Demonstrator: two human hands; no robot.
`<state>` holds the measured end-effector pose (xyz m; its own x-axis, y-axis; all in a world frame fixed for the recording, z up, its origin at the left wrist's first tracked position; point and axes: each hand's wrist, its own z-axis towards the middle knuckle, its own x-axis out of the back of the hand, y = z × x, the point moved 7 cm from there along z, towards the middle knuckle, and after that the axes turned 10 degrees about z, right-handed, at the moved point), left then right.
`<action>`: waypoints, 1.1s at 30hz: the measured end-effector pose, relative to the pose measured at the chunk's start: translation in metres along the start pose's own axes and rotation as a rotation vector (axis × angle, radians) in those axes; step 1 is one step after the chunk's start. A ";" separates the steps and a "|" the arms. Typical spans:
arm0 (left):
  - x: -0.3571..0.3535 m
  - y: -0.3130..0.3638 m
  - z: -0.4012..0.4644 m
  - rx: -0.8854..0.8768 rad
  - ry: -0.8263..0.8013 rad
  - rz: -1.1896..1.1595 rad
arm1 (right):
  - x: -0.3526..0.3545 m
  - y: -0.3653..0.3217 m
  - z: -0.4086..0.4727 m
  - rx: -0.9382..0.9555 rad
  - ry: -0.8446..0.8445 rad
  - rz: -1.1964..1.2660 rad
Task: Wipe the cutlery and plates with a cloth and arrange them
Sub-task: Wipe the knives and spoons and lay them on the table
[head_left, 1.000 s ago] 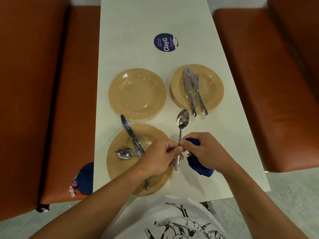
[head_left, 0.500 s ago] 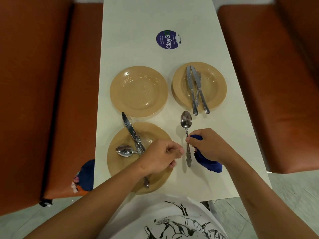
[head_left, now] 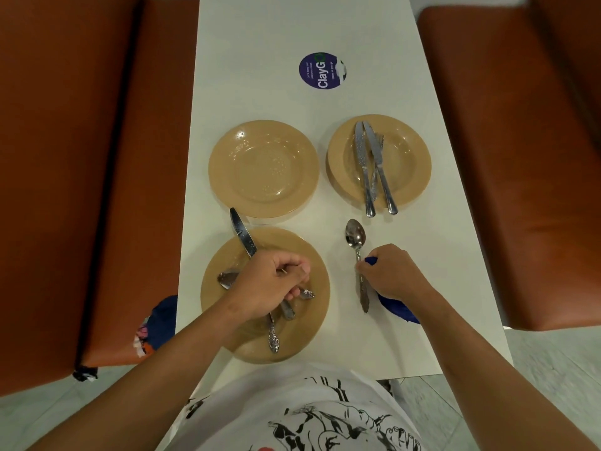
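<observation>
Orange-brown bench seats flank a long white table [head_left: 260, 43] in our single head view. Toward the table's far end sits a round purple sticker [head_left: 322, 70]. Mid-table, an empty tan plate [head_left: 263, 169] lies near the left edge and a second plate [head_left: 413, 164] near the right edge carries two knives [head_left: 374, 164] with a fork partly hidden under them. Close to the near edge, a third plate [head_left: 312, 307] holds a knife [head_left: 242, 234], a spoon [head_left: 229, 279] and another handle we cannot identify.

Our left hand [head_left: 270, 284] is curled over that cutlery, fingers closing on a handle; which piece it grips we cannot tell. Our right hand [head_left: 390, 275] is closed around the blue cloth [head_left: 398, 309] and rests against the handle of a spoon [head_left: 356, 252] lying on the bare table.

We judge one spoon wiped and laid down, with the next piece being picked up. It must be lifted clear and brought to the cloth. Open room lies between the plates; the cloth sits near the right edge.
</observation>
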<state>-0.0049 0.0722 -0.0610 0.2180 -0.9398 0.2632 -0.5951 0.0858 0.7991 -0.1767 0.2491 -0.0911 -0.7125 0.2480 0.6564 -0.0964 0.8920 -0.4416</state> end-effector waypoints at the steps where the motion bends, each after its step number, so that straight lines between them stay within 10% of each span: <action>1: 0.001 -0.001 0.000 -0.003 0.007 -0.004 | 0.000 0.001 0.001 -0.009 0.014 -0.020; 33: 0.090 -0.064 -0.053 0.072 0.314 -0.095 | -0.092 -0.150 -0.074 0.435 -0.043 -0.353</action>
<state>0.0936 -0.0002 -0.0601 0.4964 -0.7935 0.3521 -0.6114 -0.0316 0.7907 -0.0449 0.1207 -0.0398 -0.6117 -0.0608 0.7888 -0.6052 0.6781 -0.4170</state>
